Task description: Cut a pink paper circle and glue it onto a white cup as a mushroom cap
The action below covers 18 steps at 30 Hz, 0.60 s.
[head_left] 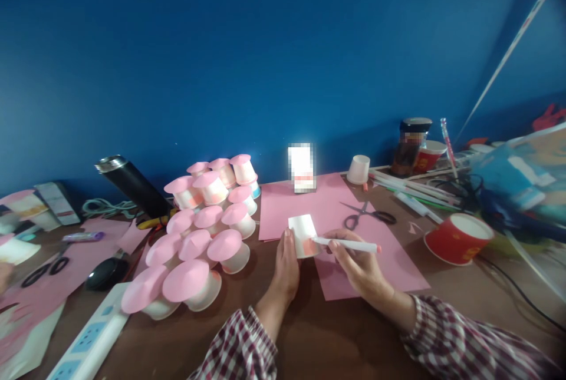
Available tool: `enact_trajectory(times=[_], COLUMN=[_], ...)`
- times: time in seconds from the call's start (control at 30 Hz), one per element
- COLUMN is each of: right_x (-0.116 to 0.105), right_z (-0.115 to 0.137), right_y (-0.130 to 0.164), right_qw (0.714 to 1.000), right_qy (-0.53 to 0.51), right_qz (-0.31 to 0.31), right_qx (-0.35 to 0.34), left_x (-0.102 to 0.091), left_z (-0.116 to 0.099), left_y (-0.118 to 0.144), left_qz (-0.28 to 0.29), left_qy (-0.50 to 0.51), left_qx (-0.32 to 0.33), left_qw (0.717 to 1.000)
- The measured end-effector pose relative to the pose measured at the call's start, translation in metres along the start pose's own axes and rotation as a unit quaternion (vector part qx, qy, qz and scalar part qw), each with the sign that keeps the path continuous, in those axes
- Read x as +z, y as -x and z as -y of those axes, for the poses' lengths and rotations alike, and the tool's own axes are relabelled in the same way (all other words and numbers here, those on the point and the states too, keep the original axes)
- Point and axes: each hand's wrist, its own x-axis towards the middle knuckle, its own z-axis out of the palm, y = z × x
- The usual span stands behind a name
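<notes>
- A heap of pink-topped cups (201, 233) lies at the left of the table (309, 333).
- The left hand (286, 271) closes on a white paper cup (303, 234) resting on pink paper (309, 206).
- The right hand (360, 265) pinches a white marker (349, 244), its tip touching the cup.
- Scissors (367, 215) and a red cup (457, 238) lie further right.

Two bare hands, both forearms in red-and-white checked shirt sleeves (464, 339).
</notes>
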Motion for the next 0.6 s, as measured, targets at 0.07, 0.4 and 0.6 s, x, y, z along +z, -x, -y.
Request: enact_trajectory(times=[0.07,0.4,0.6], right_x=[0.001,0.0,-0.002], right_z=[0.001,0.0,0.0], right_y=[0.0,0.003,0.003], right_qw=[1.0,0.999,0.997], right_qy=[0.001,0.023,0.071], right_qz=[0.009,0.022,0.014], right_qx=[-0.007,-0.008,-0.035], left_x=[0.001,0.0,0.0], left_z=[-0.001,-0.021,-0.031], left_y=[0.001,0.004,0.005], left_qz=[0.006,0.021,0.037], left_qy=[0.009,0.044,0.076], left_qx=[-0.012,-0.062,-0.054], left_qw=[1.0,0.997,0.995])
